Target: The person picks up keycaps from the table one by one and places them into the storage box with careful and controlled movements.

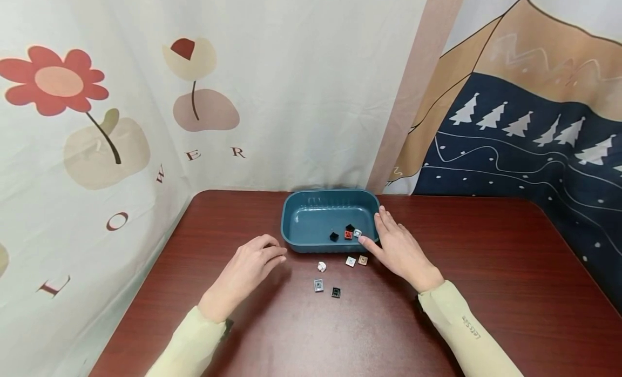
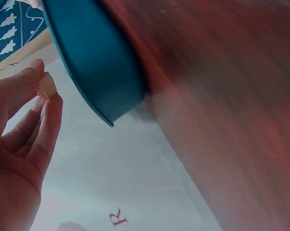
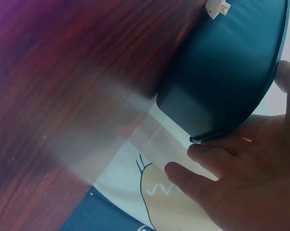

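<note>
In the left wrist view, my left hand (image 2: 19, 139) pinches a small beige keycap (image 2: 47, 85) between thumb and fingertip. That hand (image 1: 252, 262) is just outside the front left corner of a teal plastic basin (image 1: 308, 219); the keycap is hidden in the head view. My right hand (image 1: 400, 253) holds the basin's front right corner, thumb over the front rim and fingers along the outside of the right wall. Inside, towards the right, lie several keycaps: a red one (image 1: 348, 235), a pale one (image 1: 357, 233) and black ones (image 1: 333, 236).
In front of the basin, several loose keycaps lie on the dark red wooden table (image 1: 389, 334): white (image 1: 322, 267), pale (image 1: 351, 262), tan (image 1: 363, 260), grey (image 1: 318, 285) and black (image 1: 336, 293). A printed curtain (image 1: 301, 96) hangs behind the basin.
</note>
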